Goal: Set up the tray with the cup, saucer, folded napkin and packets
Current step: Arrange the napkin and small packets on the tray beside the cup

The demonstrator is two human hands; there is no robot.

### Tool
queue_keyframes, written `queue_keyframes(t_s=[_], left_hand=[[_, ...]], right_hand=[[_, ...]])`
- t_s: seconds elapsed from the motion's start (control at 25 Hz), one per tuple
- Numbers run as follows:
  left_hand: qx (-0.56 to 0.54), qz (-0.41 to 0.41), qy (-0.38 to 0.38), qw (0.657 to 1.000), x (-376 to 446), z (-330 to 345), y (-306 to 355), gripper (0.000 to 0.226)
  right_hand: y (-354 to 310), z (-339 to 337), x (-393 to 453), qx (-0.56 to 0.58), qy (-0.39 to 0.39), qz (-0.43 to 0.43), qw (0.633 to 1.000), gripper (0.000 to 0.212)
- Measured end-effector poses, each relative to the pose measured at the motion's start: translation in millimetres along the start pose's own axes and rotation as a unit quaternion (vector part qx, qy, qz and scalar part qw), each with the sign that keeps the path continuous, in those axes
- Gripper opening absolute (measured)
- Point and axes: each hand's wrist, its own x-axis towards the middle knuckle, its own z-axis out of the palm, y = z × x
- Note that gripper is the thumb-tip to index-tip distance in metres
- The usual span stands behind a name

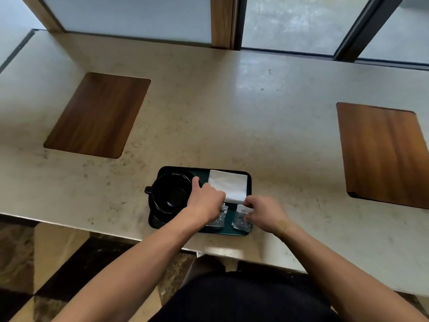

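Left hand (205,202) covers and seems to pinch left packet (220,220); right hand (264,213) pinches right packet (242,220) on tray (248,182), napkin (228,185) just beyond, cup (170,194) left.

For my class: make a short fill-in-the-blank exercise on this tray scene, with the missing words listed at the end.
1. The black cup sits at the ____ end of the dark tray.
2. The folded napkin is ____ in colour.
3. The right hand touches a ____ on the tray.
4. The left hand reaches between the cup and the ____.

Missing words: left; white; packet; napkin
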Motion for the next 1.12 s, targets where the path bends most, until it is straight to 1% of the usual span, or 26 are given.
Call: queue_keyframes(t_s=[0.16,0.32,0.6,0.92,1.12], left_hand=[[0.047,-0.004,-0.006,0.999,1.2,4.9,0.4,0.012],[0.065,0.005,0.003,0.998,3.3,7.4,0.0,0.018],[0.075,0.019,0.006,0.997,3.5,10.6,-3.7,0.019],[0.078,0.042,0.005,0.996,2.4,11.2,-6.7,0.023],[0.084,0.056,0.022,0.995,0.8,8.2,-9.5,0.022]], right_hand=[[-5.9,8.7,-0.1,-0.114,0.075,-0.049,0.989,0.024],[-8.1,13.9,-2.4,-0.159,0.08,-0.052,0.983,0.028],[-12.4,19.4,-6.7,-0.163,0.092,-0.026,0.982,0.032],[-15.1,23.8,-10.1,-0.131,0.101,-0.006,0.986,0.036],[-15.9,23.3,-14.5,-0.109,0.114,-0.008,0.987,0.039]])
